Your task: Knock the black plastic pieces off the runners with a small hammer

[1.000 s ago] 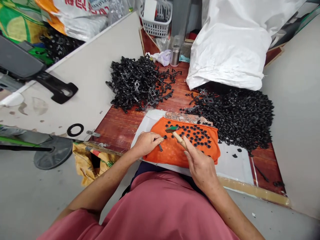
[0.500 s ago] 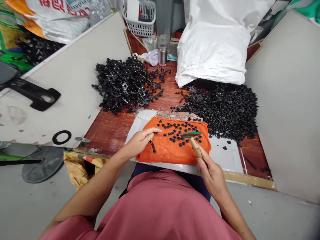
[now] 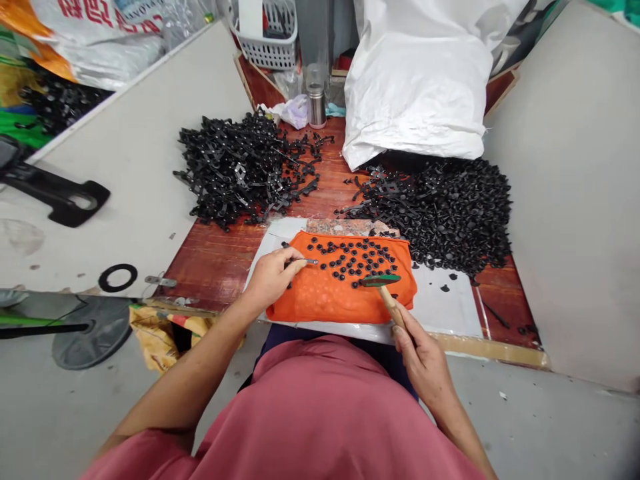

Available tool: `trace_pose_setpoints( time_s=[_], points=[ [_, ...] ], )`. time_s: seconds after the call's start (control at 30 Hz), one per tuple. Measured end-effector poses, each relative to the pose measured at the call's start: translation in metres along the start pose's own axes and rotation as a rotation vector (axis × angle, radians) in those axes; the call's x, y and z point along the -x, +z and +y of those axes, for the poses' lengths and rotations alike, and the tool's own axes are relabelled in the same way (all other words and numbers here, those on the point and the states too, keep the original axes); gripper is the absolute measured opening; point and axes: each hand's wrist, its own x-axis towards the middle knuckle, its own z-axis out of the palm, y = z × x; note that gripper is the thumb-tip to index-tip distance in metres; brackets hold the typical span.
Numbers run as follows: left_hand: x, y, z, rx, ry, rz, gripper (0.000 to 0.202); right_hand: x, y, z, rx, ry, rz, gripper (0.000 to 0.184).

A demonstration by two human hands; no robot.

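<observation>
Between the thumb and fingers of my left hand (image 3: 274, 279) is a black plastic strip (image 3: 311, 261), its ringed end pointing right over the orange cloth (image 3: 335, 305). My right hand (image 3: 421, 352) is wrapped round the wooden handle of a hammer (image 3: 388, 301). The green-edged hammer head hovers at the right part of the cloth, close to the small round black pieces (image 3: 351, 272) spread there. The strip's other end is hidden by my left hand.
A heap of black strips (image 3: 225, 170) lies at the left back, and a heap of small black pieces (image 3: 465, 210) at the right. Behind them stand a white sack (image 3: 417, 87), a steel flask (image 3: 317, 107) and a grey basket (image 3: 270, 50). Pale panels (image 3: 565, 200) flank the table.
My left hand has closed on the strip and brought its end level over the cloth; earlier a strip hung below the fingers. The hammer has hardly moved. The view has shifted slightly.
</observation>
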Motion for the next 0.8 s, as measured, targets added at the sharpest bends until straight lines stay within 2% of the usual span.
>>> trace_pose_setpoints(
  time_s=[0.07, 0.23, 0.5, 0.67, 0.8],
  points=[
    [-0.002, 0.009, -0.005, -0.093, 0.028, 0.080, 0.023, 0.000, 0.001, -0.001, -0.007, -0.006, -0.015, 0.052],
    [-0.003, 0.023, -0.006, -0.177, 0.047, 0.102, 0.026, 0.000, 0.002, -0.003, 0.020, -0.021, -0.033, 0.051],
    [-0.005, 0.024, -0.009, -0.289, 0.062, 0.048, 0.026, 0.000, 0.002, -0.006, 0.050, -0.017, -0.038, 0.049],
    [-0.004, 0.027, -0.010, -0.357, 0.044, 0.081, 0.026, -0.001, 0.002, -0.011, 0.057, -0.043, -0.054, 0.048],
    [-0.001, 0.031, -0.008, -0.413, 0.089, 0.125, 0.023, -0.009, -0.003, -0.019, 0.150, -0.115, -0.090, 0.048]
  ],
)
